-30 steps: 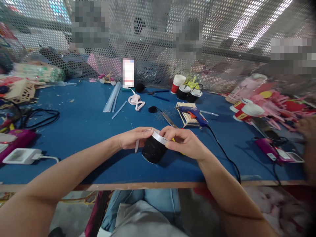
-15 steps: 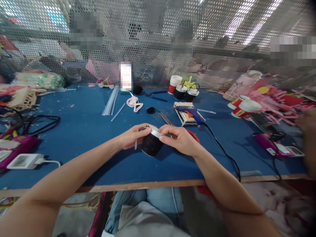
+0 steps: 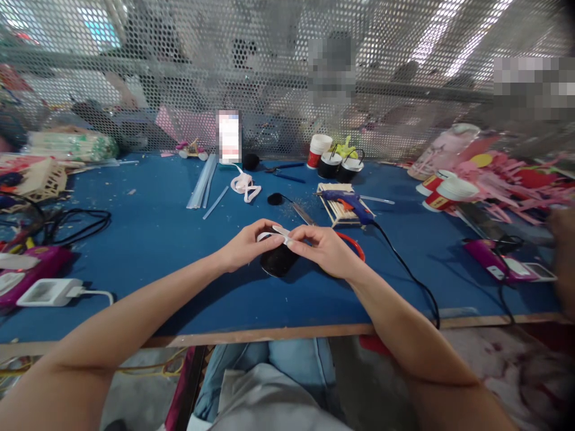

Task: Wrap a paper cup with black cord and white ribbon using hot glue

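Note:
A small black cup [image 3: 278, 261] sits tilted between both hands over the blue table [image 3: 157, 239]. A white ribbon [image 3: 275, 233] runs around its rim. My left hand [image 3: 247, 244] grips the cup's left side and pinches the ribbon with closed fingers. My right hand [image 3: 324, 251] presses the ribbon on the right of the rim, fingers curled. Red-handled scissors [image 3: 353, 243] lie just behind my right hand, partly hidden.
A blue glue gun [image 3: 349, 203] rests on a stack of wooden sticks, its black cable running to the table edge. Paper cups [image 3: 335, 161], clear glue sticks [image 3: 204, 179], a ribbon coil [image 3: 245, 184], a white charger [image 3: 42, 292] and pink craft parts [image 3: 503, 179] lie around. Mesh fence behind.
Both hands and the cup have moved a little farther from me and lower. The cup has tipped, showing less of its side, and the ribbon's loose end now sits up between the fingers.

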Tool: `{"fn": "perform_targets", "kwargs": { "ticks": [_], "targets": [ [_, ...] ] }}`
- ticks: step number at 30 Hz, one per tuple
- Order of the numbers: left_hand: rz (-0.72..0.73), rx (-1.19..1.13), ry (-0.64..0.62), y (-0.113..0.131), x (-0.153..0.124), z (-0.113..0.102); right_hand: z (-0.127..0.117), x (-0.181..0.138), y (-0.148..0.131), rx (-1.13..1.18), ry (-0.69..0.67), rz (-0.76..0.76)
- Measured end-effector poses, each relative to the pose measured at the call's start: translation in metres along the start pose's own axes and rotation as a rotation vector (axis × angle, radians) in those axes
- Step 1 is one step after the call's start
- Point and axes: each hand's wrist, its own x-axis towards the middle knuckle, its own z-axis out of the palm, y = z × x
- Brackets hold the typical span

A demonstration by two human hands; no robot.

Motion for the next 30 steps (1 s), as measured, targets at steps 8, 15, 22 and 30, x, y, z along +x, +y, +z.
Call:
{"fn": "perform_targets", "kwargs": {
  "ticks": [8,15,22,30],
  "targets": [
    [0.031,0.003,-0.014,0.004,0.0,-0.001,0.001,0.0,0.002,0.073,0.037,0.015],
    [0.012,0.021,-0.141,-0.001,0.004,-0.015,-0.002,0.002,0.004,0.089,0.125,-0.048],
    [-0.014,-0.043,-0.098,-0.004,0.002,-0.007,-0.001,0.002,0.005,0.113,0.241,-0.08],
    [-0.047,-0.029,-0.031,-0.002,0.0,0.002,0.0,0.004,0.005,0.136,0.251,-0.036]
  ]
}}
